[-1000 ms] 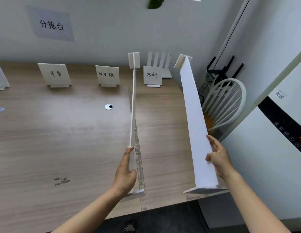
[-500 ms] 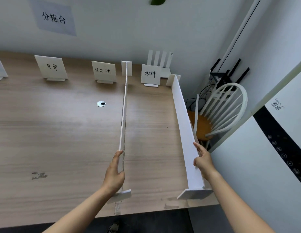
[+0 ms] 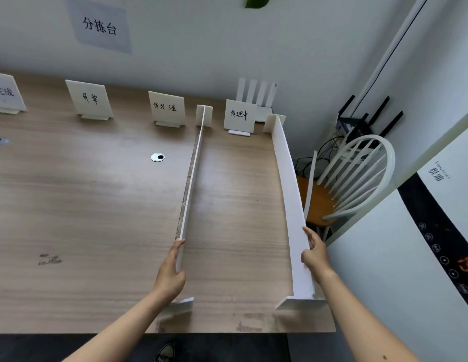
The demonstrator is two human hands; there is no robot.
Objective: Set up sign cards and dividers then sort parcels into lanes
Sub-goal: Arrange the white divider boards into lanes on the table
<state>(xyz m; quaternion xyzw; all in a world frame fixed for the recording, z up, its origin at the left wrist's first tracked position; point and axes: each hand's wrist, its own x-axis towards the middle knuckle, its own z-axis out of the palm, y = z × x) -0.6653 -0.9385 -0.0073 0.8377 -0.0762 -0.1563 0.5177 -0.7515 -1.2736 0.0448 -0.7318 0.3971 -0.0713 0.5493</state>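
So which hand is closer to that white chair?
Right. The right hand grips the edge divider beside the white chair; the left hand grips the other divider, one lane farther.

There is just one camera, up on the person's head. It looks forward and down across the desk (image 3: 84, 205) to the wall (image 3: 201, 43) at the back. The left hand (image 3: 170, 273) and right hand (image 3: 315, 254) sit close below it.

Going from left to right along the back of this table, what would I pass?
First sign card → second sign card → third sign card → left divider → fourth sign card → right divider.
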